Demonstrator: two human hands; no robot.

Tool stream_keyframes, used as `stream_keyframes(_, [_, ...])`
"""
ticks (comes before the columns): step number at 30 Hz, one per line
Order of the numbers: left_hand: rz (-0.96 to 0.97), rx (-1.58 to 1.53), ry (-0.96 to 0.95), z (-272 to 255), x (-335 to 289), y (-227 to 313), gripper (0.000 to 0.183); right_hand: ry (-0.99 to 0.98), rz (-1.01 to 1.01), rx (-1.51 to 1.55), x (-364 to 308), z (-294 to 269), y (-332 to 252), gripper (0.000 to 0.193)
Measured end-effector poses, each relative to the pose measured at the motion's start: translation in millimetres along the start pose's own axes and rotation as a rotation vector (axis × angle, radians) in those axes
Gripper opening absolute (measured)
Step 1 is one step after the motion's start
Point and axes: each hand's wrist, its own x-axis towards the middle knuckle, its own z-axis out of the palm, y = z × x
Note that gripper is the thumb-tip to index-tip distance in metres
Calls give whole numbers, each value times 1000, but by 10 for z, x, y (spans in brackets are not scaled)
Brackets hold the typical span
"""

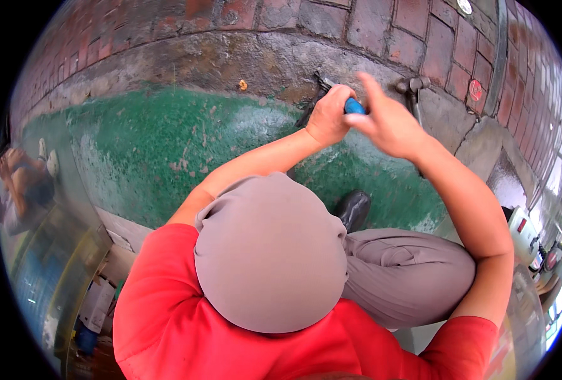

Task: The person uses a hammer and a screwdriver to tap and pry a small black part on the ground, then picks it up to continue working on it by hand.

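Observation:
My left hand [330,116] is closed around a tool with a blue handle [355,106]. A metal end of this tool [325,81] sticks out past my knuckles on the far side; its exact kind is hidden by my fingers. My right hand [391,123] is open beside the handle's end, forefinger stretched out and thumb apart, with the thumb close to the blue grip. I cannot tell whether it touches. Just right of that hand a hammer [414,85] rests on the ground. Under my left wrist is a dark object [306,116], mostly covered.
Green-painted ground [167,145] meets a rough concrete strip [211,60] and wet red paving [410,44]. My dark shoe [353,209] is below my hands. A person [21,183] shows at the far left rim. Various goods [550,259] stand at right.

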Motion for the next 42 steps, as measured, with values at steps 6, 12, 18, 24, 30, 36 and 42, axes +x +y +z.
stream_keyframes(6, [95, 37, 26, 115, -35, 10, 22, 60, 402, 14, -670, -521, 1622, 58])
stream_keyframes(12, [80, 53, -6, 77, -138, -36, 21, 257, 460, -249, -678, 695, 2356, 50])
stream_keyframes(18, [67, 45, -26, 21, -66, -59, 22, 457, 506, -414, -263, 804, 2290, 38])
stream_keyframes(24, [49, 21, 1, 42, -23, -19, 23, 421, 481, -187, -252, 758, 2435, 32])
stream_keyframes(30, [7, 35, 34, 120, -42, -43, 26, 420, 562, 162, -609, 467, 1782, 26])
stream_keyframes(36, [0, 67, 64, 146, 14, -35, 26, 440, 211, 338, -1151, -131, 570, 29])
stream_keyframes(42, [-12, 61, 86, 173, 62, -16, 25, 396, -115, -37, -1111, -186, 370, 38])
